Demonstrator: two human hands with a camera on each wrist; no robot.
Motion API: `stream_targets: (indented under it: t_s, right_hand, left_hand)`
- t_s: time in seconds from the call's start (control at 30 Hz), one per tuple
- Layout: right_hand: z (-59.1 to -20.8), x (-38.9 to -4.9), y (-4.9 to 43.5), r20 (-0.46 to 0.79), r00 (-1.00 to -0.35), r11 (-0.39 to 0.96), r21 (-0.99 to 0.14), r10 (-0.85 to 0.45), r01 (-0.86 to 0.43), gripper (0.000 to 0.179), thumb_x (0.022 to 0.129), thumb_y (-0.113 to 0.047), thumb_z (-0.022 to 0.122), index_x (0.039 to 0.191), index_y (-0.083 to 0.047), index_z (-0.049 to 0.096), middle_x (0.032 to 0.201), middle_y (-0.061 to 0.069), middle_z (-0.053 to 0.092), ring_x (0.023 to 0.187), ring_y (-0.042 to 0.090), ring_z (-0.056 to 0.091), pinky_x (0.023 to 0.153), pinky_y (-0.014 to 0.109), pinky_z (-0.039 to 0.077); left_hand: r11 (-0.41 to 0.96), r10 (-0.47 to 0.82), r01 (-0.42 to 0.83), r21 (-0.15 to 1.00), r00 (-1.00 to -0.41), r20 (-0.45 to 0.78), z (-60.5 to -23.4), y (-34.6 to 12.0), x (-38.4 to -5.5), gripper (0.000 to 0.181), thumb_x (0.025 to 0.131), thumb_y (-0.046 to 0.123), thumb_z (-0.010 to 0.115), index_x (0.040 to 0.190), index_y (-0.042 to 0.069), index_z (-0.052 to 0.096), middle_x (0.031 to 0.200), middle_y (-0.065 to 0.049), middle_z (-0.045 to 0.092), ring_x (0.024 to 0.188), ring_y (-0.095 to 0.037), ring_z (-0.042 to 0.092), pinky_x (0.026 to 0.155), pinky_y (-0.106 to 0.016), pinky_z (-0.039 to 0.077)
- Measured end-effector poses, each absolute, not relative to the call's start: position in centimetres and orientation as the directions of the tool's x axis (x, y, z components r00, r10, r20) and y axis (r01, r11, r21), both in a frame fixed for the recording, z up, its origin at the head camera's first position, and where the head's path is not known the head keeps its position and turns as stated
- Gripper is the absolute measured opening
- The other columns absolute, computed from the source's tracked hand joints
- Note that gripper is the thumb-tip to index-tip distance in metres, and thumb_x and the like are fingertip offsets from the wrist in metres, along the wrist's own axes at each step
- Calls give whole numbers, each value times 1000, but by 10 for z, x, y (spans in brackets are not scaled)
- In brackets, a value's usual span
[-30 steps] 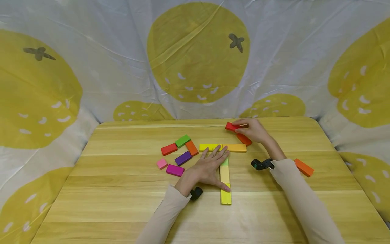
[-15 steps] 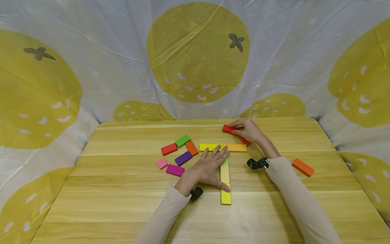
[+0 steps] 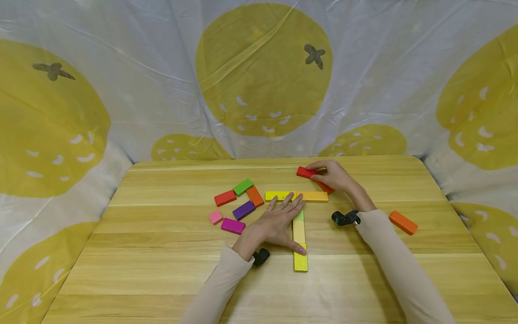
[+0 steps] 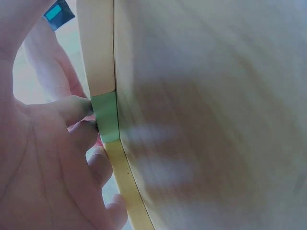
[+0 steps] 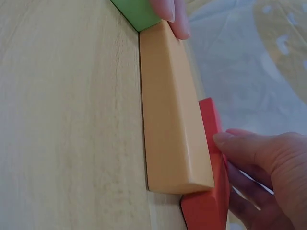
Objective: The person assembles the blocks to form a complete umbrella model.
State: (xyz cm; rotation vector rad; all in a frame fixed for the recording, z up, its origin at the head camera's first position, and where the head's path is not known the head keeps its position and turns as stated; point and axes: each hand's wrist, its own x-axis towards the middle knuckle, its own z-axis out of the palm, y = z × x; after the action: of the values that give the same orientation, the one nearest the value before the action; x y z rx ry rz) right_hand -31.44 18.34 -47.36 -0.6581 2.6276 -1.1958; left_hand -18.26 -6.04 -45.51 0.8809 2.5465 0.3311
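Head cam: the left hand (image 3: 277, 223) covers much of the lime block (image 3: 298, 215), on the near side of the peach block (image 3: 313, 196), so that joint's hard to make out. It's flat with fingers spread, tips around the yellow block (image 3: 276, 195) left of the peach block. The right hand (image 3: 334, 175) is beyond the peach block, pinching the red block (image 3: 304, 172) and hiding its right end. An orange-red block (image 3: 327, 188) is half covered by that hand, just past the peach block's right end.

Left wrist cam: pretty hazy, and the left hand's cut off at the edge. Its fingers look relaxed along the row.

Right wrist cam: the peach block hides part of both reddish ones, and the orange-red block runs off the bottom. A fingertip's on the red block; can't see the whole grip.
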Motion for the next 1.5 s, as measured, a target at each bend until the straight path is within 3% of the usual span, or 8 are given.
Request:
stream_targets:
  t_s: [1.5]
  right_hand:
    - [-482, -307, 190, 47, -943, 600, -761, -329, -247, 32, 97, -9, 72, 129, -3, 72, 139, 22, 66, 116, 40, 69, 100, 54, 56]
  left_hand:
    - [764, 639, 537, 358, -708, -300, -455, -61, -182, 132, 74, 75, 78, 168, 21, 4, 176, 6, -10, 163, -20, -12, 131, -56, -6]
